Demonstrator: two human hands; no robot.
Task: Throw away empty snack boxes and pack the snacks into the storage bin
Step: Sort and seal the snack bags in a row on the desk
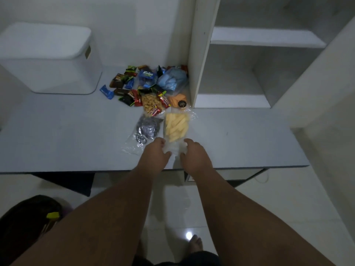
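Head cam, looking fwd and steeply down at desk (240,135), close.

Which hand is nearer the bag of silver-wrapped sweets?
Left. The left hand grips the near end of the yellow snack bag, right beside the silver sweets bag. The right hand grips the same end on the yellow bag's other side.

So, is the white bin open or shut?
Shut. The lid lies flat over the whole top of the bin, and no gap shows along its edge.
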